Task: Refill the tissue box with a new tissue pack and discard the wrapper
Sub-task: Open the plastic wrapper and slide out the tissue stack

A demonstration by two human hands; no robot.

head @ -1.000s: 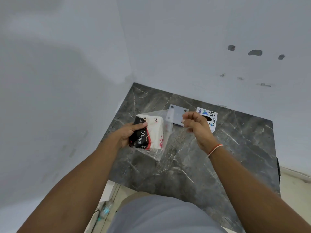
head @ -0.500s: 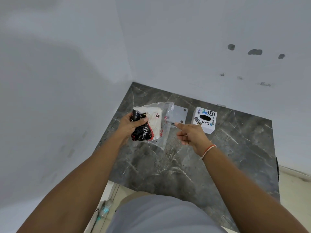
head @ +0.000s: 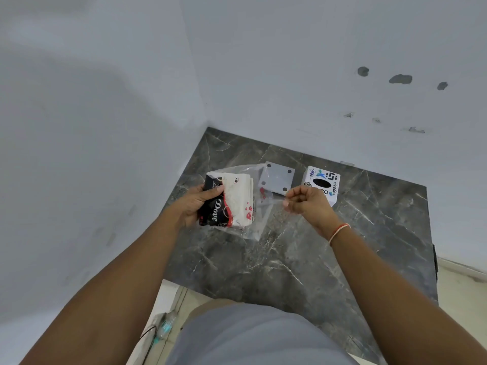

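We stand at a dark marbled desk (head: 303, 259) set into a white corner, and we judge the job to be at an early middle stage: the clear wrapper (head: 259, 206) is open at its right end, yet the tissue pack (head: 229, 200) sits mostly inside it, so drawing the tissues out, loading them and throwing the wrapper away all remain. The tissue box (head: 322, 184) waits on the far right of the desk, its oval slot facing up with no tissue showing, and what looks like its grey base plate (head: 276, 177) lies flat just to its left, which suggests the box is already opened for refilling. We hold the pack above the desk, left of centre, its long axis running near to far and tipped slightly, with the black printed end in our palm and the white part turned toward the open right side of the wrapper. Our left hand (head: 196, 204) grips the pack through the film, thumb across the top. Our right hand (head: 305, 202) pinches the loose edge of the wrapper, fingers curled, pulling it taut toward the box.
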